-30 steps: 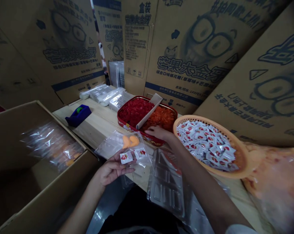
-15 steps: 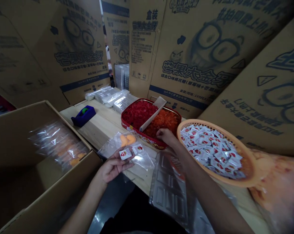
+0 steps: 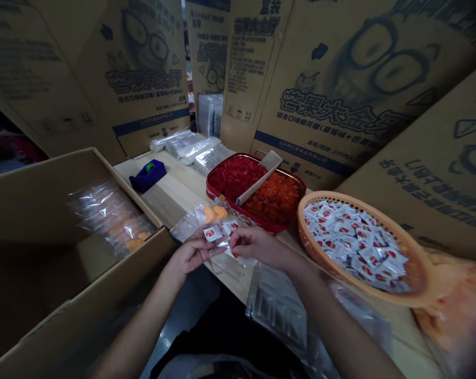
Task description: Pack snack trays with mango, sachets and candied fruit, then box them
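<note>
My left hand (image 3: 192,253) grips the near edge of a clear plastic bag (image 3: 186,225) on the table. Inside or on the bag lie orange ring-like pieces (image 3: 215,213) and two small white sachets (image 3: 213,233) with red print. At the bag's right side, my right hand (image 3: 259,246) is closed in a pinch, with a bit of an orange piece (image 3: 235,255) showing under its fingertips. Just beyond is a red tin (image 3: 253,210), split by a cardboard divider (image 3: 260,178) between red pieces (image 3: 238,176) and orange pieces (image 3: 275,197).
An orange basket (image 3: 423,284) of white sachets stands right. Clear plastic trays (image 3: 279,305) lie under my right forearm. An open carton (image 3: 166,242) with filled bags (image 3: 111,221) is left. A blue tape dispenser (image 3: 148,176) and flat clear packs (image 3: 190,147) sit behind; large cartons (image 3: 340,105) wall the back.
My right hand has come from the orange side of the tin leftward and nearer, to the bag. My left hand still keeps hold of the bag. The view has shifted slightly.
</note>
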Demonstrator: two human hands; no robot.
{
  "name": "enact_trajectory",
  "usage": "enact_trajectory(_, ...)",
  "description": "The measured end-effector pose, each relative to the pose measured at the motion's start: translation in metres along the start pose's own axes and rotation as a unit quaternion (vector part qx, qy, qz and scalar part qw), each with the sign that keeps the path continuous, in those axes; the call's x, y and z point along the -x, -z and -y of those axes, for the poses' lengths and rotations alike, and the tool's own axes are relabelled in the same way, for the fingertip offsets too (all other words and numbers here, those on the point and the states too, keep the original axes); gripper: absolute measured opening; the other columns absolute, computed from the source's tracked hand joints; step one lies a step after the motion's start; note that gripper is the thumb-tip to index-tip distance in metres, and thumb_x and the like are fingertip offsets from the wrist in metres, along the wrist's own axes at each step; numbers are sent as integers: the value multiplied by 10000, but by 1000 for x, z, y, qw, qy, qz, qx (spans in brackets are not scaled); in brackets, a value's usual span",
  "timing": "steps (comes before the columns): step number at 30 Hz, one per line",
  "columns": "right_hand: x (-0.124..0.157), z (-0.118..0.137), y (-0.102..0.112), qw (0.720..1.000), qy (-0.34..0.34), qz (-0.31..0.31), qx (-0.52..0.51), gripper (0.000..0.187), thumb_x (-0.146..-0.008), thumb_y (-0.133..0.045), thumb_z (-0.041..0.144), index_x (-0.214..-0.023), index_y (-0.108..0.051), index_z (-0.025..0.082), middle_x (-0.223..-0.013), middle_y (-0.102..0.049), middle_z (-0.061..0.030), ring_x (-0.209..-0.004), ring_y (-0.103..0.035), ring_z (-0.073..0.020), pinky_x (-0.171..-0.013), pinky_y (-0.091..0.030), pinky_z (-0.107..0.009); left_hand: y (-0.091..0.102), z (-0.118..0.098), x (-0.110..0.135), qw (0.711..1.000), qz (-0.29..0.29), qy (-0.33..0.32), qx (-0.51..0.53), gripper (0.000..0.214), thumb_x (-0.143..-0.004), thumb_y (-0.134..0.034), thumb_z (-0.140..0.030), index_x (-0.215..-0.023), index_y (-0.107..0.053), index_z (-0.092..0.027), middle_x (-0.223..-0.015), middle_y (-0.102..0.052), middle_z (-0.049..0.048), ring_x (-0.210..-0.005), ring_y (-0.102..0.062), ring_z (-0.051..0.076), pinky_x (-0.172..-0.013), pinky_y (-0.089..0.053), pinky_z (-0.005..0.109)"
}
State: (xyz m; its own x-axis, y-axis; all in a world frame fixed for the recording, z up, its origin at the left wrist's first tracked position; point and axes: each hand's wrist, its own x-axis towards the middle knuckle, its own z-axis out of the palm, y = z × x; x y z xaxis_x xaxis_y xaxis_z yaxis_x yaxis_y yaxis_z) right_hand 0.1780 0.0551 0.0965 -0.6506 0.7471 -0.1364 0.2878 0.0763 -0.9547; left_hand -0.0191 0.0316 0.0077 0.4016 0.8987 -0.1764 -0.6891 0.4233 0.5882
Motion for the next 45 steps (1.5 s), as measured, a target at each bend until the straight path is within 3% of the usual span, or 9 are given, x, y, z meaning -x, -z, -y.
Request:
enact_trajectory(4, -6, -7, -20, 998, 23, 19, 62, 81, -707, -526, 121, -715, -593, 166, -679, -568, 27, -656, -499, -99, -602, -380, -202, 0, 1, -1, 1000, -15, -1, -17, 732, -640, -515, 77, -1285, -412, -253, -1002, -670, 42, -896, -635, 210, -932, -410, 452)
enact_trajectory(10, -9, -12, -22, 997, 48, 0, 58, 38, -723, -533, 141, -695, -548, 162, -689, -542, 28, -675, -488, -102, -612, -363, -202, 0, 2, -1, 999, -26, 11, -17, 728, -633, -517, 70, -1285, -408, -236, -986, -677, 43, -843, -647, 191, -876, -460, 389)
enact_trajectory(14, -3, -9, -15, 998, 41, -20, 47, 44, -736, -529, 181, -696, -527, 162, -682, -515, 30, -654, -465, -98, -592, -345, -198, 1, 2, -1, 1000, -12, 8, -9, 733, -636, -504, 77, -1287, -396, -240, -1024, -664, 53, -936, -623, 216, -897, -443, 419)
enact_trajectory(23, 14, -25, 13, 985, -9, -31, 168, 23, -717, -505, 156, -726, -510, 176, -690, -523, 34, -644, -452, -101, -562, -314, -203, 4, -2, 5, 1000, 3, 0, -1, 736, -664, -483, 89, -1304, -366, -254, -1096, -625, 67, -1079, -548, 265, -964, -350, 521)
enact_trajectory(30, 8, -19, 9, 972, -47, -132, 188, 143, -680, -578, 222, -760, -466, 186, -683, -501, 44, -620, -446, -100, -552, -322, -207, 6, -1, 4, 1000, 3, 4, 11, 771, -653, -483, 101, -1314, -349, -273, -1127, -613, 61, -1100, -533, 270, -976, -335, 534)
enact_trajectory(36, -12, -17, 33, 941, -43, -250, 223, 52, -729, -498, 199, -727, -546, 178, -708, -561, 14, -643, -487, -112, -592, -348, -222, 14, -4, 7, 1000, -10, -4, 8, 772, -663, -478, 91, -1321, -337, -287, -1189, -586, 59, -1121, -517, 267, -979, -338, 521)
enact_trajectory(39, -19, -21, 37, 947, -54, -177, 261, 70, -711, -521, 168, -706, -591, 179, -678, -576, 16, -634, -501, -114, -586, -341, -218, 14, -6, 8, 1000, -19, -4, 5, 778, -658, -473, 92, -1327, -330, -280, -1185, -590, 68, -1121, -518, 266, -973, -349, 508)
enact_trajectory(42, -16, -29, 28, 959, -19, -77, 271, 121, -662, -582, 122, -765, -607, 180, -701, -567, 22, -649, -497, -109, -582, -338, -204, 11, -8, 8, 1000, -20, -6, 4, 772, -663, -475, 81, -1330, -327, -277, -1195, -583, 71, -1125, -514, 271, -970, -354, 501)
enact_trajectory(45, -9, -30, 19, 956, -24, -54, 288, 125, -650, -602, 100, -757, -602, 165, -729, -566, 12, -662, -488, -106, -579, -329, -205, 8, -9, 7, 1000, -25, -9, 8, 768, -662, -476, 76, -1333, -329, -269, -1193, -584, 75, -1127, -512, 273, -975, -347, 503)
